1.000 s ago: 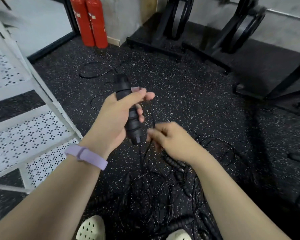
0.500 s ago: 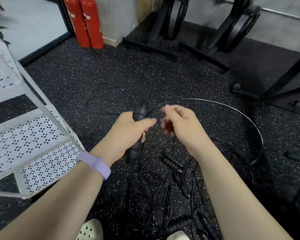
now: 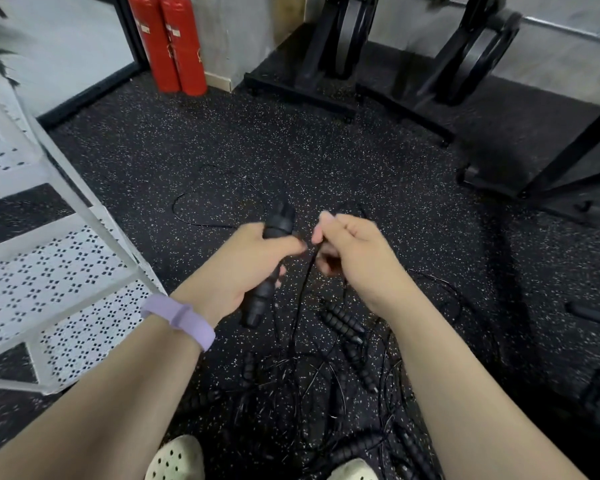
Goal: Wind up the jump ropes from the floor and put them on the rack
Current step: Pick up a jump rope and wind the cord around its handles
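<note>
On the black rubber floor (image 3: 326,161) speckled with white, a person stands over a tangled heap of thin black jump ropes with ribbed black foam handles (image 3: 326,375), seen from a head-worn camera looking down. Left of the heap stands a white metal rack with perforated shelves (image 3: 49,278); no rope lies on the shelves that show. Beyond the heap, far from it against the wall, two red cylindrical fire extinguishers (image 3: 170,46) stand upright side by side. The left hand (image 3: 253,268), above the heap, has its fingers and thumb wrapped around a black ribbed foam jump-rope handle (image 3: 267,268), held tilted with its upper end pointing away from the person; a lilac rubber wristband (image 3: 181,320) circles that wrist. Just to the right, almost touching the left thumb, the right hand (image 3: 354,258) pinches a thin black cord (image 3: 303,282) between thumb and curled fingers; the cord hangs down into the heap. At the bottom edge, either side of the heap's near end, the toes of two cream perforated clogs (image 3: 174,459) show. Right of the heap and farther back stand black metal gym frames (image 3: 482,64).
</note>
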{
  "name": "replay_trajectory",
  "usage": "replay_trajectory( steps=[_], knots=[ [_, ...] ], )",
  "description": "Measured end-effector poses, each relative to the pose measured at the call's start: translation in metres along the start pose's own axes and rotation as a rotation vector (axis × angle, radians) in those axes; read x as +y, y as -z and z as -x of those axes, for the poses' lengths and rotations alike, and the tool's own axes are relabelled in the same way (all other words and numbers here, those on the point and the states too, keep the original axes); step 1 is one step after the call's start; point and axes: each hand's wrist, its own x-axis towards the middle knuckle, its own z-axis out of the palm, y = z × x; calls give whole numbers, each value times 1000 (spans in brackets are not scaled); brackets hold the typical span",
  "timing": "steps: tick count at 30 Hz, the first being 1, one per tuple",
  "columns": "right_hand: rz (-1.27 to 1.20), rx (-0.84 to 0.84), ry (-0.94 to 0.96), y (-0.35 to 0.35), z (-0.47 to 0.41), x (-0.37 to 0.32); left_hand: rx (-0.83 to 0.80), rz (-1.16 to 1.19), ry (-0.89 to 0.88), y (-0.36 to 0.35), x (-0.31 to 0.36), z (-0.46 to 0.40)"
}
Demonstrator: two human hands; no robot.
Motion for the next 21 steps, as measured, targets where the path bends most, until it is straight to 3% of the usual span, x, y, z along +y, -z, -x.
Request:
replay_trajectory(
  steps=[4, 6, 8, 10, 12, 15, 17, 21],
  knots=[
    [-475, 70, -26, 12, -3, -7, -199, -148, 10, -4, -5, 1],
    [-576, 93, -4, 14, -3, -8, -273, -217, -19, -6, -6, 2],
    [-564, 97, 5, 14, -5, -6, -232, -218, -60, -9, -4, 3],
    [-362, 119, -32, 14, -5, -2, -134, -129, -110, -9, -1, 4],
    [89, 92, -80, 20, -3, 3, -36, -30, -165, -6, 3, 4],
    [531, -243, -163, 20, 5, 8, 18, 186, -210, -2, 9, 5],
    [546, -433, -148, 10, 7, 13, 9, 290, -214, -4, 12, 5],
    [358, -378, -35, -4, 6, 12, 6, 388, -218, -7, 14, 6]
  ],
)
